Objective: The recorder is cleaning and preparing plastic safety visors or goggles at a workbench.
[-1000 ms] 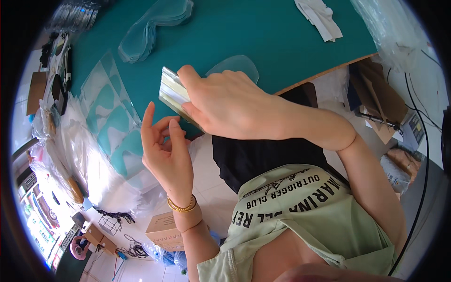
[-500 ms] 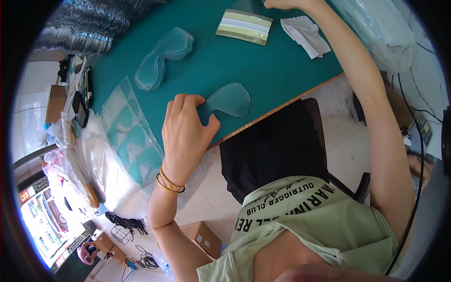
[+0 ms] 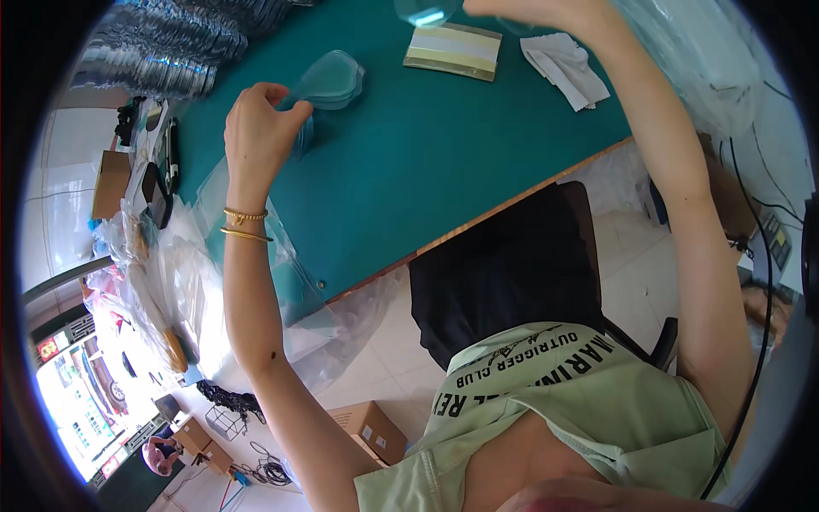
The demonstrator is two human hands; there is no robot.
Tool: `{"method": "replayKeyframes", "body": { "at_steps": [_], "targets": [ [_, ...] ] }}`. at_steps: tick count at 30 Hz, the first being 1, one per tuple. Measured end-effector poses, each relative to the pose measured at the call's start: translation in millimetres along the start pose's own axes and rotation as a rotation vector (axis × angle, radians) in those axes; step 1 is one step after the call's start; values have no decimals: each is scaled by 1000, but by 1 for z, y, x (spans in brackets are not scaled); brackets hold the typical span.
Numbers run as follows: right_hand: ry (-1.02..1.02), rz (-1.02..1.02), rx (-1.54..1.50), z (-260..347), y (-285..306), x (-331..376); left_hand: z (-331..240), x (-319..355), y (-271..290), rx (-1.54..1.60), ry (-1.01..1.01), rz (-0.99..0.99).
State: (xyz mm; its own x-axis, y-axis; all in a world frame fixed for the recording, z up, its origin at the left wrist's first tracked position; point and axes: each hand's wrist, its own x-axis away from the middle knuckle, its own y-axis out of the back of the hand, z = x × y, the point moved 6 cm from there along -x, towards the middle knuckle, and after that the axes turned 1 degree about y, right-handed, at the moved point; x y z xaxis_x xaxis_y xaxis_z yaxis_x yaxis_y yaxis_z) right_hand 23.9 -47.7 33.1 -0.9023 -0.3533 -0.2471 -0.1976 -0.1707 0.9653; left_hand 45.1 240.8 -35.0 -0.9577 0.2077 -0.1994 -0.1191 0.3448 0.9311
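My left hand [image 3: 260, 128] is at the stack of clear goggle-shaped lenses [image 3: 337, 77] on the left of the green tabletop. Its thumb and fingers pinch a clear lens over the stack; the hand hides much of that lens. At the top edge my right hand [image 3: 520, 8] grips another clear goggle lens [image 3: 425, 12] near its middle, one rounded lobe showing left of the fingers. The picture's edge cuts off part of this hand. Just below it lie a pale yellow and white flat block [image 3: 452, 53] and a crumpled white cloth [image 3: 565, 70].
The green table [image 3: 401, 171] has a wooden front edge. Clear plastic sheets [image 3: 209, 205] lie at its left corner, silvery stacked packs [image 3: 162, 51] at the far left, and a clear bag [image 3: 695, 55] at the far right. A black chair seat [image 3: 512, 247] stands before me.
My left hand has moved away from the front edge to the stack, carrying the single lens. The lens in my right hand has shifted slightly left.
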Motion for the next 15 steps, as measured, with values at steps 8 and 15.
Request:
{"method": "replayKeyframes", "body": {
  "at_steps": [8, 15],
  "targets": [
    [338, 63, -398, 116, -95, 73, -37, 62, 33, 155, 27, -180],
    [-82, -308, -277, -23, -39, 102, -38, 155, 27, 419, 65, -54]
  ]
}}
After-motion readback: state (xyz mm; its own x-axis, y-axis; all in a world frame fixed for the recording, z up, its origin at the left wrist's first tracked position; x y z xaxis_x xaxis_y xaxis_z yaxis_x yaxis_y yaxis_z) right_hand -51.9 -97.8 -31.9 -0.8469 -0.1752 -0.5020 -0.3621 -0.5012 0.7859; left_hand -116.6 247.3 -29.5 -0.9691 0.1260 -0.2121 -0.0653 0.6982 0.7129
